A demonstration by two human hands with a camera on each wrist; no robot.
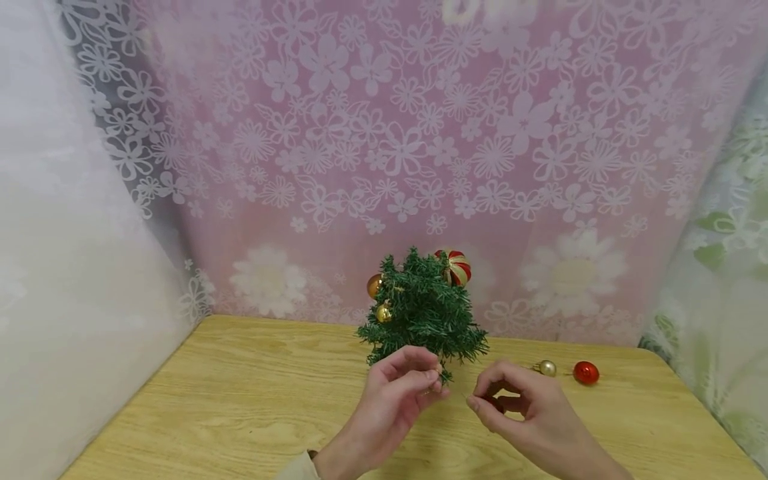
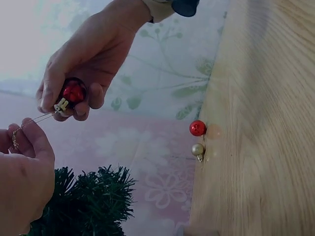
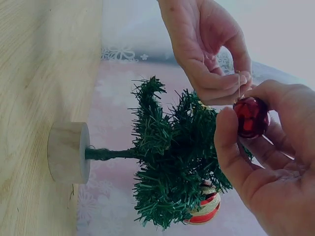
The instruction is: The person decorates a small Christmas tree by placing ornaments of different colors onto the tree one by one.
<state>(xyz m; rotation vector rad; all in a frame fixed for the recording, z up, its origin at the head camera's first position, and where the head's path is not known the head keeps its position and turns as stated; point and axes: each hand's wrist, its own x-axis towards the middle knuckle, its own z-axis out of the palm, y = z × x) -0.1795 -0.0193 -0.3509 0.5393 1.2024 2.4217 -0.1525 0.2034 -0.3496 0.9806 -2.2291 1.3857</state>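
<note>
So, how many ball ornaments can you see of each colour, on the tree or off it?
Plain red: 2 (held shiny red ball in the right hand; loose shiny red ball on the wooden table)
Plain golden: 3 (orange-gold ball and small bright gold ball on the green artificial tree; pale gold ball on the table)
Striped: 1 (red-and-gold striped ball on the tree)
Total: 6

wood-grain tabletop | white-flowered pink curtain behind it | pale curtain left | leaf-patterned curtain right

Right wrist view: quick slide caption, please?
The right hand holds a red bauble, the left hand pinches its string, a green tree behind.
</note>
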